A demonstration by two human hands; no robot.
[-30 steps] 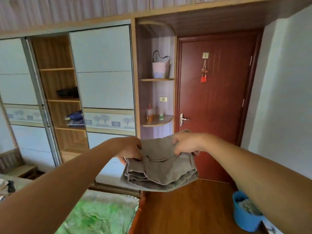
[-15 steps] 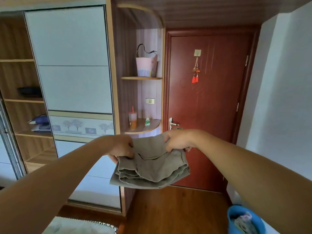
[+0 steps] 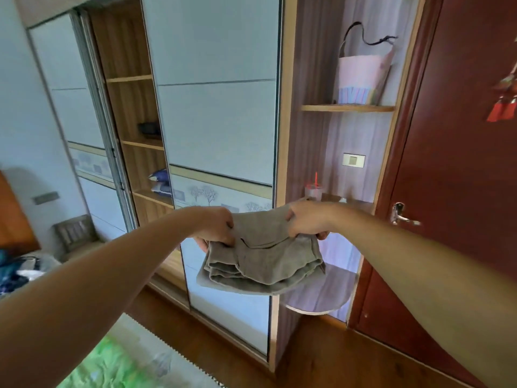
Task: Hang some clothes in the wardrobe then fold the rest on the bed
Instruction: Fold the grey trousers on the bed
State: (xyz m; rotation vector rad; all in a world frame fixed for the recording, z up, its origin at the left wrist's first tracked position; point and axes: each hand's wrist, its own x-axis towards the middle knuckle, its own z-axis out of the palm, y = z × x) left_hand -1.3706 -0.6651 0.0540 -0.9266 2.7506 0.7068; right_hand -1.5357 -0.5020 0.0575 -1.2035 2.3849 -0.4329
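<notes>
Grey-brown garment (image 3: 265, 261), folded in several layers, held up in the air by its top edge, gripped at either corner by left hand (image 3: 218, 228) and right hand (image 3: 305, 222), stacked folds sagging below, seen before the pale sliding door of the wardrobe (image 3: 218, 121), green-covered bed (image 3: 112, 365) down left

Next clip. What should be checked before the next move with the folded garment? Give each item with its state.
1. Left hand grips folded grey-brown cloth garment: ok.
2. Right hand grips its other upper edge: ok.
3. Layers stacked, none dangling: ok.
4. Wooden shelf bay uncovered by the doors: ok.
5. Garment in front of that bay: not ok, it faces the white sliding door.
6. Free room on a shelf: cannot tell.
</notes>
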